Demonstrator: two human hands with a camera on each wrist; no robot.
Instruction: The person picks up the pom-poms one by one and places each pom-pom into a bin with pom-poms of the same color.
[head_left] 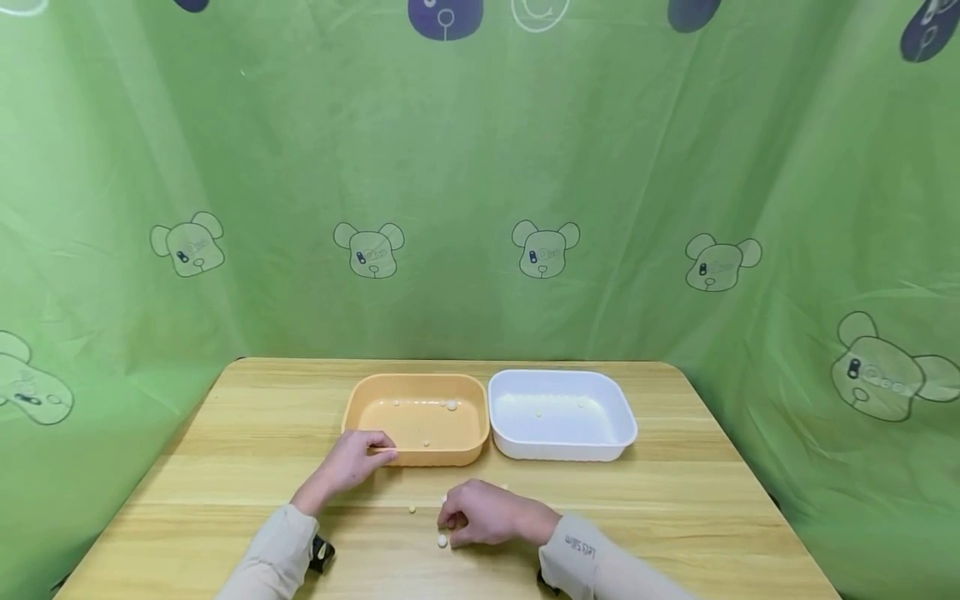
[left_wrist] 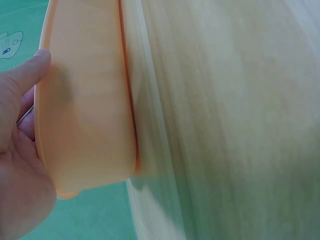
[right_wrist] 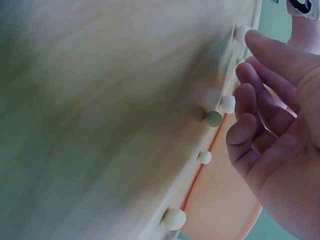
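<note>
The left hand (head_left: pixel 352 461) pinches the near rim of the orange plastic tray (head_left: pixel 442 458). On the person's side of that tray, a small white round ball (head_left: pixel 442 541) sits just beside the thumb tip of the right hand (head_left: pixel 487 512), whose thumb and fingers are apart.

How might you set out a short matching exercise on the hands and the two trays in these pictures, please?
Things
1. Left hand
2. Right hand
3. Orange tray
4. White tray

Places and states
A. Stands on the table, to the right of the other tray
B. Has its near rim gripped
C. Is next to a small white ball in front of the trays
D. Grips the rim of a tray

Right pairs
1-D, 2-C, 3-B, 4-A
</note>
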